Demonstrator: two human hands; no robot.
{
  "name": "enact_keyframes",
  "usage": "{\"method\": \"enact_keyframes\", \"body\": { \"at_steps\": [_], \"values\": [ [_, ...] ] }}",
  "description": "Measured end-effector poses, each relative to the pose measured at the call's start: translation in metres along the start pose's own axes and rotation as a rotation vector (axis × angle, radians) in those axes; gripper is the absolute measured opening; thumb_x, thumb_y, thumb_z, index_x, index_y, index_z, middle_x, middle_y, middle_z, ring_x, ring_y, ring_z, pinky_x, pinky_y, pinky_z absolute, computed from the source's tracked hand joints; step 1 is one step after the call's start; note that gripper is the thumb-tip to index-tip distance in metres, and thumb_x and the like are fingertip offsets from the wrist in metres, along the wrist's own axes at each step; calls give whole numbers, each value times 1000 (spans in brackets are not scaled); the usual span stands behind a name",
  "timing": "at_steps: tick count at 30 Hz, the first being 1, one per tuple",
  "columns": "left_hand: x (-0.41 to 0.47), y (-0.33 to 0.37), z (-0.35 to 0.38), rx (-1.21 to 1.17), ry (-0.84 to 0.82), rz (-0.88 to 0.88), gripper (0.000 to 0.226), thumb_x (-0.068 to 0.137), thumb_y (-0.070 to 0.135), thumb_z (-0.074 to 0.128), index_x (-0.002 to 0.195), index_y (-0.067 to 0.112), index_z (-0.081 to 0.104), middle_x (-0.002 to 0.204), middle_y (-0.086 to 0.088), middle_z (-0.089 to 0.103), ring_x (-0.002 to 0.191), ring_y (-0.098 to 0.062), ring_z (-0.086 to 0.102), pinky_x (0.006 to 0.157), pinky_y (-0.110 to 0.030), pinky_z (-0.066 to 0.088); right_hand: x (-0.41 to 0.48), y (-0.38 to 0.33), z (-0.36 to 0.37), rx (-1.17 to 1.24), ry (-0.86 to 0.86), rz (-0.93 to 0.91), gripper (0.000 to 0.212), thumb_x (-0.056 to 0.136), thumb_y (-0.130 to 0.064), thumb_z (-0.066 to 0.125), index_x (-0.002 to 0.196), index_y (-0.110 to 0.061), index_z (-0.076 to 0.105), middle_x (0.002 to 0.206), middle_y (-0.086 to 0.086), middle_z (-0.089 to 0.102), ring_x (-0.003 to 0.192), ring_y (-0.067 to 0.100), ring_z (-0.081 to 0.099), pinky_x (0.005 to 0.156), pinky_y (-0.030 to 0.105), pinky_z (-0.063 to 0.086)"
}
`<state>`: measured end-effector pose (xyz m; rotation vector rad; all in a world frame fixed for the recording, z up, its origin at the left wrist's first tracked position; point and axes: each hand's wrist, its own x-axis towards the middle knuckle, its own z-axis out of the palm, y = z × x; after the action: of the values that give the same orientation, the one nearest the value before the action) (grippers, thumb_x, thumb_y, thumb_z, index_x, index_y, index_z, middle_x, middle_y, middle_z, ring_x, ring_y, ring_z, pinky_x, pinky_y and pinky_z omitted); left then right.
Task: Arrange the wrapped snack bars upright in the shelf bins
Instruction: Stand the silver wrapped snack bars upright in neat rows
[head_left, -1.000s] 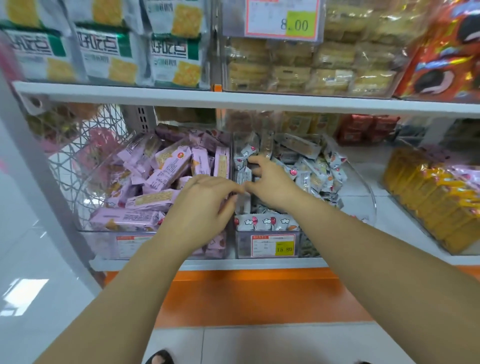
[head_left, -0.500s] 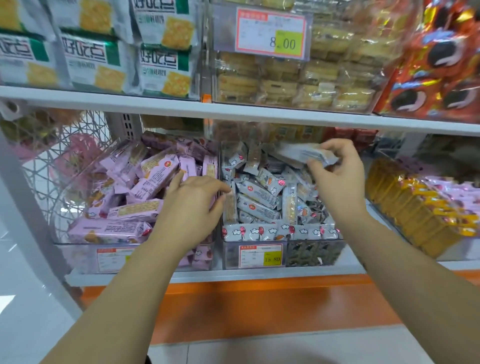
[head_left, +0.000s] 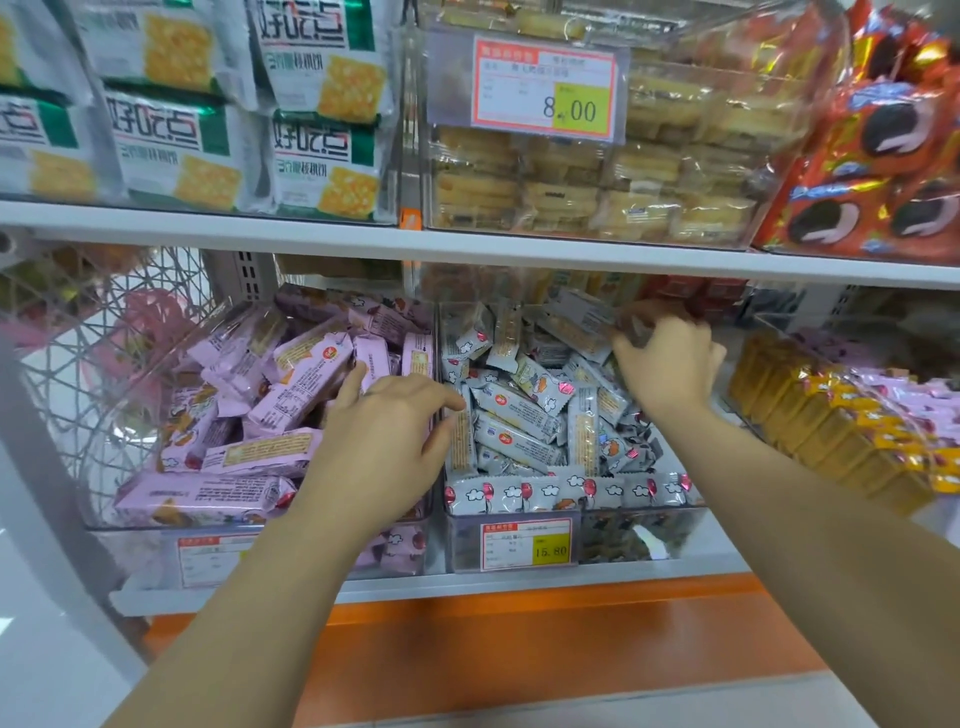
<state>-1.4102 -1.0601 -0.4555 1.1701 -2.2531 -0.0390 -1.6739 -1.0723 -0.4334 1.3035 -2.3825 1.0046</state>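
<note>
Two clear bins stand side by side on the lower shelf. The left bin (head_left: 156, 545) holds a loose heap of pink wrapped bars (head_left: 291, 384). The right bin (head_left: 644, 535) holds grey-white wrapped bars (head_left: 519, 415), with a row standing upright along its front wall and the others jumbled behind. My left hand (head_left: 379, 447) rests over the divider between the bins, its fingers touching an upright grey bar (head_left: 460, 441) at the right bin's left wall. My right hand (head_left: 665, 364) is at the back right of that bin, gripping a few grey bars (head_left: 576, 322).
The upper shelf edge (head_left: 467, 249) hangs just above the bins, loaded with cracker packs (head_left: 322, 156), clear biscuit boxes (head_left: 597, 192) and red packs (head_left: 883, 156). Yellow-wrapped snacks (head_left: 831, 431) fill the bin to the right. A white wire basket (head_left: 98, 364) stands at the left.
My right hand went from the middle of the grey bin up to its back right, lifting a few grey bars. My left hand stayed at the divider. The camera moved closer.
</note>
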Motion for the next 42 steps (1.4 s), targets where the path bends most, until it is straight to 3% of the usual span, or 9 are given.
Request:
{"method": "enact_keyframes", "body": {
  "at_steps": [7,10,12,16,22,27,32,37,42],
  "values": [
    [4,2,-6,-10,26,-44,21,93,27,52,110,27,65,101,12,63,104,-16,56,115,-42,8,-20,-1,-19,99,-54,-226,33,89,-33,59,118,-15,61,112,5,61,112,26,46,89,32,32],
    [9,-1,-8,-19,37,-80,21,93,25,52,110,27,64,89,16,52,100,-17,58,116,-45,11,-40,-18,-33,264,-438,-437,35,90,-27,60,124,-21,58,122,-6,60,108,6,51,93,20,37],
    [11,-2,-8,-29,34,-96,21,93,25,52,110,26,64,88,17,50,99,-17,58,116,-46,11,-44,-23,-29,49,-579,-554,45,89,-35,60,132,-23,52,132,-5,54,115,10,52,100,28,40],
    [6,-3,-5,-30,0,-84,22,92,26,54,111,27,64,95,13,61,95,-17,59,116,-46,13,-42,-24,-18,-70,-517,-493,53,89,-41,60,137,-24,45,137,1,50,121,20,50,103,38,41],
    [-1,-10,-2,-30,-9,-40,19,91,24,54,107,27,65,108,11,64,101,-13,59,116,-43,12,-43,-13,-11,80,-289,-441,26,89,-27,60,115,-23,64,105,-4,70,101,13,62,98,40,44],
    [-2,-10,-3,-18,-10,-28,20,92,24,53,108,27,64,112,10,63,104,-14,58,115,-42,10,-42,-20,-3,-128,-383,-409,61,79,-62,59,130,-31,48,111,-3,66,116,22,50,102,39,33],
    [-4,-9,-5,-19,-12,-31,20,92,25,53,109,28,64,113,11,63,103,-14,58,116,-42,10,-47,-24,-6,-28,-267,-409,45,86,-50,59,125,-28,57,75,-4,59,107,24,52,92,35,34],
    [-3,-7,-5,9,-8,-9,20,92,27,52,109,26,64,113,11,63,106,-14,58,115,-43,9,-54,2,-48,316,-132,-291,30,84,-33,67,111,-21,63,100,-6,63,93,9,53,79,24,40],
    [-2,1,-3,33,-30,0,21,92,25,53,110,25,65,114,10,64,110,-18,56,115,-47,8,-63,41,-83,259,-79,-239,31,84,-26,69,112,-19,59,96,-5,57,71,3,49,63,15,35]
  ]
}}
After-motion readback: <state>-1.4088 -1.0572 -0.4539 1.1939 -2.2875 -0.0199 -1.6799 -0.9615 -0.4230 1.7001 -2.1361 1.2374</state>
